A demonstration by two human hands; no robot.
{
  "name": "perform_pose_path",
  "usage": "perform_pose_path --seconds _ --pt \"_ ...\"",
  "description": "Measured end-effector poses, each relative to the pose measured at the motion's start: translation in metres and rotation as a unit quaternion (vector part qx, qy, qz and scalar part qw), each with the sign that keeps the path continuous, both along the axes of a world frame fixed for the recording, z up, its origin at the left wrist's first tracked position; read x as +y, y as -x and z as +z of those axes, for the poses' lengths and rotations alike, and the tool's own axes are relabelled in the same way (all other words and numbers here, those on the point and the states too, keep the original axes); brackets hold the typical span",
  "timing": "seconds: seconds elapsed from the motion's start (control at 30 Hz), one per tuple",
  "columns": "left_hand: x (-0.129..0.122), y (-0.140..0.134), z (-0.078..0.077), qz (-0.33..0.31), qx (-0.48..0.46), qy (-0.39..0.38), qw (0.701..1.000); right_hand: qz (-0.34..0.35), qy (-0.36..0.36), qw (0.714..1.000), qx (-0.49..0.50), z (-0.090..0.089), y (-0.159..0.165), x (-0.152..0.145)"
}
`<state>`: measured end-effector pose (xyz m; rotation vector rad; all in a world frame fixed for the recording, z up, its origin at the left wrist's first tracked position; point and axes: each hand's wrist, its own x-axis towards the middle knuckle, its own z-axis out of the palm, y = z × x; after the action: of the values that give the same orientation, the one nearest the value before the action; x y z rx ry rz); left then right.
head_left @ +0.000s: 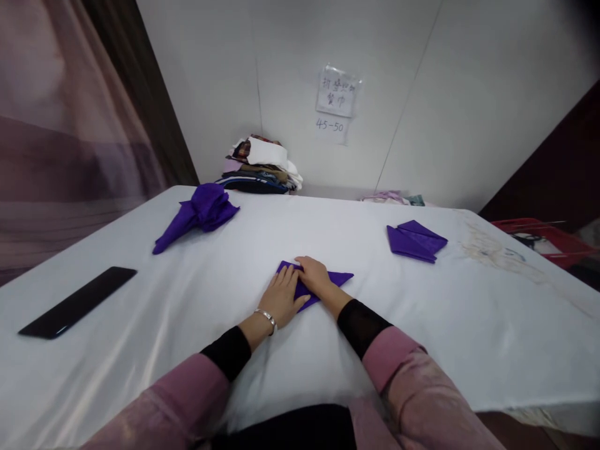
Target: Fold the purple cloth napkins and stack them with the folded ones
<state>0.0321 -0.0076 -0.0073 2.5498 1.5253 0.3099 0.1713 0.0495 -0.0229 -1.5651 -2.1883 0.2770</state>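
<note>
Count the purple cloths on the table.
3: a folded cloth under the left hand and right hand, a bunched cloth at the far left, another folded cloth on the right. The bunched cloth may hide more.

Shows as a plain, deep purple cloth point(304, 292), folded into a flat, angular shape. Lies on the white tabletop point(323, 228), about midway from side to side, partly covered. Tapers to a sharp tip at right; juts out in a corner at far left.
</note>
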Motion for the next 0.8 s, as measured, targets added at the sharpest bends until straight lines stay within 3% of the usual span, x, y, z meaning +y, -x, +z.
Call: perform_pose_path --seconds 0.13,0.23,0.47,0.8 --pt "0.008 0.006 -0.021 0.010 0.019 0.003 1.000 -0.004 -0.007 1.000 -0.008 0.002 0.002 -0.003" --pt "0.009 0.010 -0.029 0.002 0.010 -0.017 1.000 -0.015 -0.023 0.999 -0.026 0.004 0.000 -0.004" --pt "0.007 0.008 -0.025 0.008 0.039 -0.020 0.999 -0.047 -0.038 0.995 -0.080 0.006 -0.042 0.004" --pt "0.008 0.007 -0.023 0.008 0.030 -0.012 0.999 -0.100 -0.049 0.993 -0.026 0.003 -0.102 0.012"
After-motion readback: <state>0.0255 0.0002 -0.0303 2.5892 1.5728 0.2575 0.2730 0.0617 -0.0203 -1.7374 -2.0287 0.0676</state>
